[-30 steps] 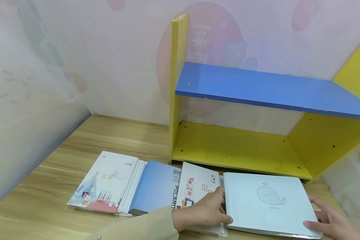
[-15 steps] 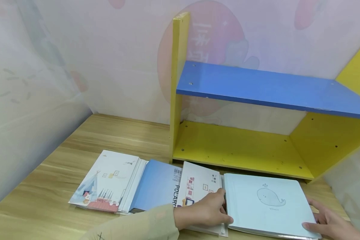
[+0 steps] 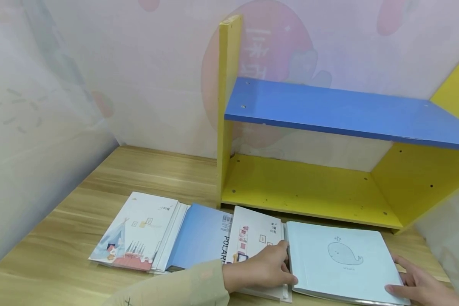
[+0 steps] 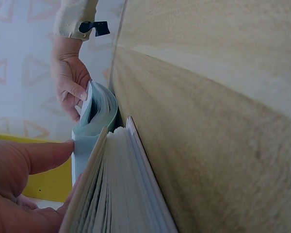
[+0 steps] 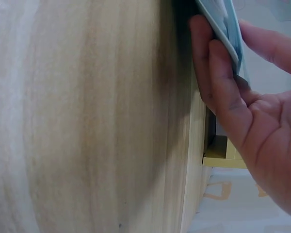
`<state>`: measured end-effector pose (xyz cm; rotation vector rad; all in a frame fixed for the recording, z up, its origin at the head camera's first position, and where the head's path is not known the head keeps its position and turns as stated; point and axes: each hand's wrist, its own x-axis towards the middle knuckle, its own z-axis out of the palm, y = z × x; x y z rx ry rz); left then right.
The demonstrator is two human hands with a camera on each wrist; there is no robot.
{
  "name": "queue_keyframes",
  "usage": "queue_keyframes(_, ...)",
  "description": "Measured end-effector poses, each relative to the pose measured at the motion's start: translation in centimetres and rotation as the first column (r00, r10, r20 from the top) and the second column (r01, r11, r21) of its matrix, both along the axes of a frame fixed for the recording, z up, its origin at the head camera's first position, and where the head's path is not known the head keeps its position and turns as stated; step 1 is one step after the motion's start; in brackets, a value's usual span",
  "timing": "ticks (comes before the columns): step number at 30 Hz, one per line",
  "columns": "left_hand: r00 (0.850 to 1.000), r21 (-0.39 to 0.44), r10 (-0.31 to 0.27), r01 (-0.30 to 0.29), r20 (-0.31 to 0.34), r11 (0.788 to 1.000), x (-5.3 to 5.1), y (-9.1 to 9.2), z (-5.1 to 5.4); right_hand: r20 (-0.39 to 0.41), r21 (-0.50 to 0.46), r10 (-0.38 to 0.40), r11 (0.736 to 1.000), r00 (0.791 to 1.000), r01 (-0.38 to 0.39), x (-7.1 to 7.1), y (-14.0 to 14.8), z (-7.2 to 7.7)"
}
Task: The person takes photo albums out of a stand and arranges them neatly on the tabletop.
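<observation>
A light blue photo album (image 3: 344, 263) with a whale drawn on its cover lies at the right end of a row. My left hand (image 3: 262, 265) holds its left edge, the thumb at the near left corner. My right hand (image 3: 420, 280) pinches its right edge. In the right wrist view the thumb of my right hand (image 5: 262, 121) is above the album's edge (image 5: 225, 36) and the fingers lie beneath. The left wrist view shows loose pages in the album (image 4: 104, 109). Under my left forearm lies a white illustrated book (image 3: 254, 229), partly hidden.
A yellow and blue shelf unit (image 3: 313, 108) stands just behind the row. Further left are a blue book (image 3: 200, 233) lettered "POLAR…" and a white book with a tent picture (image 3: 137, 229). All lie on a wood-grain table (image 3: 69, 225), with printed fabric walls (image 3: 157, 76) around.
</observation>
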<state>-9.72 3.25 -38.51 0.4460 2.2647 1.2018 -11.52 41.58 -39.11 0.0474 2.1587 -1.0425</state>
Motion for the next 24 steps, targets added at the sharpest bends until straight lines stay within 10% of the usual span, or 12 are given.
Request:
queue_keyframes(16,1.000,-0.010,-0.002,0.002,-0.016,1.000,-0.09,0.03,0.18,-0.011,0.172,-0.039,0.984,0.999,0.040,0.02,0.15,-0.88)
queue_keyframes(24,0.999,-0.016,-0.004,0.003,-0.050,1.000,-0.03,0.02,0.15,0.012,0.032,0.016,0.999,1.000,-0.017,0.18,0.70,-0.80)
